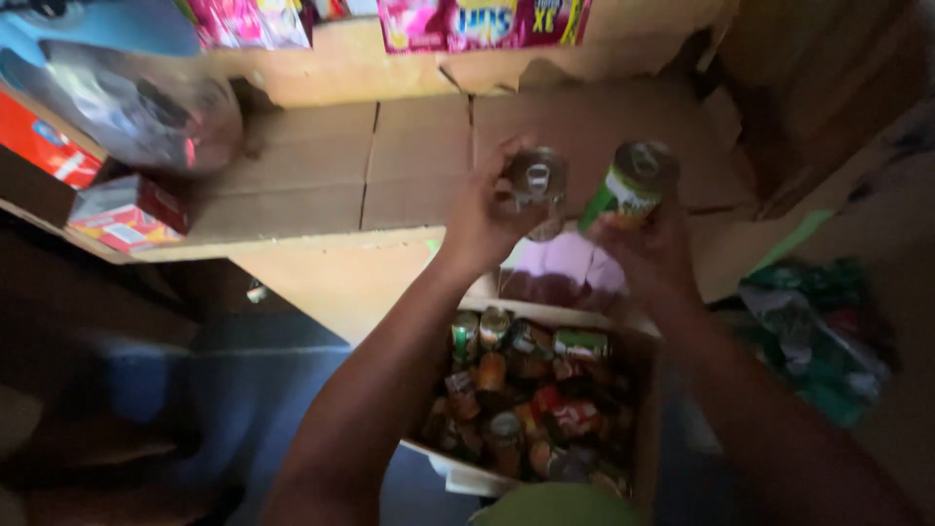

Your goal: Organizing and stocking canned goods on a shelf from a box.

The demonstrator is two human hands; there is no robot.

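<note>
My left hand (482,216) is raised over a cardboard-lined shelf (312,170) and grips a small can with a pull-tab lid (536,180). Beside it my right hand (648,248) holds a green-labelled can (628,187), also with a pull-tab top, tilted a little to the left. Both cans hang just above the shelf's front edge. Below my forearms stands an open cardboard box (648,390) filled with several more cans in green, orange and red labels.
On the shelf's left end lie a crumpled clear plastic bag (136,107) and small red-and-white cartons (127,214). Pink and yellow packages (482,24) hang above. A pile of green plastic packets (818,331) sits at the right. The floor below is dark.
</note>
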